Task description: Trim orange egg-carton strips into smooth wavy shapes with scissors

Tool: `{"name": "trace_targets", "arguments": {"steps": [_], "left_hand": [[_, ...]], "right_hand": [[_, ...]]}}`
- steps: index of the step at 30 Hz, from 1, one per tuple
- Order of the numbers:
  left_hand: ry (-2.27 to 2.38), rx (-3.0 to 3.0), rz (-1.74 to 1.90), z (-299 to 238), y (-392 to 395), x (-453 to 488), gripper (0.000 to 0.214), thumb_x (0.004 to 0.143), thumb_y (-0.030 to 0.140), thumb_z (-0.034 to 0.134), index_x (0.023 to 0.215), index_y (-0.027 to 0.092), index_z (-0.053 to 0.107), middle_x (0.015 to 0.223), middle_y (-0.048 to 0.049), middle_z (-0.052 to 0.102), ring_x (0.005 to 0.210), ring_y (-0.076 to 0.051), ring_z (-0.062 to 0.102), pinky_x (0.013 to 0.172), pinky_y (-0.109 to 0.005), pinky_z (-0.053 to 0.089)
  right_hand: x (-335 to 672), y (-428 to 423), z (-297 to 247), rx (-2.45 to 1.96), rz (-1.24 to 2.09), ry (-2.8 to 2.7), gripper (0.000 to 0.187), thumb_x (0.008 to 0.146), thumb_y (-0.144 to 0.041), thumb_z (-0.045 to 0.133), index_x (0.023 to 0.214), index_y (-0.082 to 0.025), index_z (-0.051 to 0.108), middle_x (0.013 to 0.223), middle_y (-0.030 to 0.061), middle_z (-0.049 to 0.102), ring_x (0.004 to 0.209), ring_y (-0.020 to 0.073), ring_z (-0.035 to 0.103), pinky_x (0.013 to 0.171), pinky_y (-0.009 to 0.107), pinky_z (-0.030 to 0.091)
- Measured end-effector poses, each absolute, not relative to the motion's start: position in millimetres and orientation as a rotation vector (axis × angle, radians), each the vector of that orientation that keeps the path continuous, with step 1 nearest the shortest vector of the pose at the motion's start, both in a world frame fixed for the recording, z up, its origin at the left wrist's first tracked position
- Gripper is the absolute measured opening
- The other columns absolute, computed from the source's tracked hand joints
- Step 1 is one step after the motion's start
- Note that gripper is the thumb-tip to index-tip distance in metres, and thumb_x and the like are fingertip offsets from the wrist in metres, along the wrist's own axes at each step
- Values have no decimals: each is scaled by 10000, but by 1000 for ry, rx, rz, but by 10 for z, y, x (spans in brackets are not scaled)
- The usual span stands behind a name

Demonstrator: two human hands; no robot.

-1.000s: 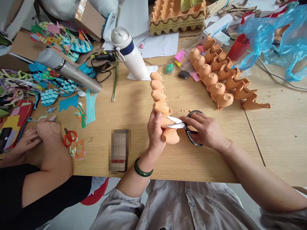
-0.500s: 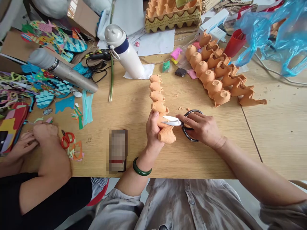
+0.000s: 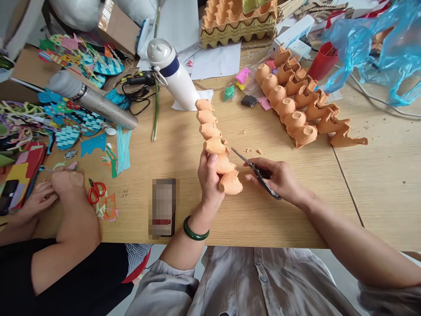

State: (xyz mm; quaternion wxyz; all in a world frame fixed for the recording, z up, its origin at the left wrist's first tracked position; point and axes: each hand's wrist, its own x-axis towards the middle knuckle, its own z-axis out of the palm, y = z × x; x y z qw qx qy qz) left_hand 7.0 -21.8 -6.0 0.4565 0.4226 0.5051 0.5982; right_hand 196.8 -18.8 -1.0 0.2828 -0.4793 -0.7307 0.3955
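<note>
My left hand (image 3: pixel 209 181) is wrapped round the near end of a long orange strip of egg-carton cups (image 3: pixel 213 142), which runs away from me across the wooden table (image 3: pixel 184 149). My right hand (image 3: pixel 279 180) grips black-handled scissors (image 3: pixel 255 172); their thin blades point up and left, just clear of the strip's right side. A green bangle (image 3: pixel 194 232) sits on my left wrist. Small orange crumbs (image 3: pixel 255 151) lie on the table beside the blades.
A larger cut orange egg-carton piece (image 3: pixel 301 109) lies at the right, a white bottle (image 3: pixel 173 74) and stacked egg trays (image 3: pixel 237 19) behind. Another person's hands (image 3: pixel 59 186) rest at the left near red scissors (image 3: pixel 95 191), coloured paper scraps and a silver flask (image 3: pixel 92 100). A blue plastic bag (image 3: pixel 378 48) sits far right.
The scissors have come out of the strip and turned edge-on, blades now pointing up-left beside it. My left hand has tilted the strip's far end slightly left.
</note>
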Motion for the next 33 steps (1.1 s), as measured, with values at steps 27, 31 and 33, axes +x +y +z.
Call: {"name": "trace_targets", "arguments": {"steps": [27, 31, 33], "left_hand": [[1400, 1273, 1702, 12, -333, 106, 522, 971, 507, 591, 1425, 260, 518, 1593, -119, 490, 1438, -303, 508, 1181, -480, 433], [1380, 1226, 1706, 0, -329, 120, 406, 972, 499, 593, 1280, 234, 605, 1496, -129, 577, 1435, -317, 510, 1178, -495, 436], [1377, 1208, 1686, -9, -322, 125, 424, 977, 498, 583, 1294, 217, 598, 1479, -143, 589, 1408, -325, 540, 1166, -494, 449]], "right_hand": [[1840, -429, 252, -1032, 1966, -1524, 591, 889, -770, 538, 696, -218, 451, 569, -52, 404, 472, 97, 457, 424, 246, 418], [1803, -503, 202, -1072, 1941, -1432, 564, 903, -716, 576, 682, -223, 414, 543, -69, 384, 414, 74, 406, 374, 228, 340], [1783, -526, 195, -1093, 1942, -1383, 563, 914, -714, 560, 683, -225, 404, 532, -77, 372, 394, 65, 374, 353, 222, 313]]}}
